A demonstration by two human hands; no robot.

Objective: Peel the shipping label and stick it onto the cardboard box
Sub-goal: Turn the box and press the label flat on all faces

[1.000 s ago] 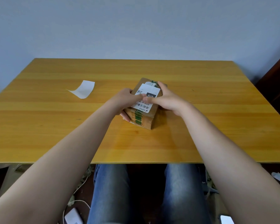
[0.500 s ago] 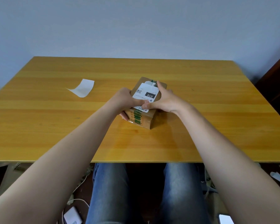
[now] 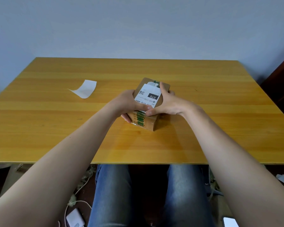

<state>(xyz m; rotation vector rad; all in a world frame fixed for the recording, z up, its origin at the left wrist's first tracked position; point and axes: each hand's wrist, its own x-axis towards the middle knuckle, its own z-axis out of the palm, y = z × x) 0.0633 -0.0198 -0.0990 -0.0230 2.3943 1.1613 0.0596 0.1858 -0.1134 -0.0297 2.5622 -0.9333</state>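
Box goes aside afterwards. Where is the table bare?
Bare: the table right of the right hand, and the far strip behind the cardboard box. Crowded: the middle, where the left hand also holds it; white paper lies left.

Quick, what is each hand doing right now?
The left hand holds the cardboard box by its left side, thumb on the shipping label.
The right hand holds the cardboard box by its right side, thumb at the shipping label's near edge.
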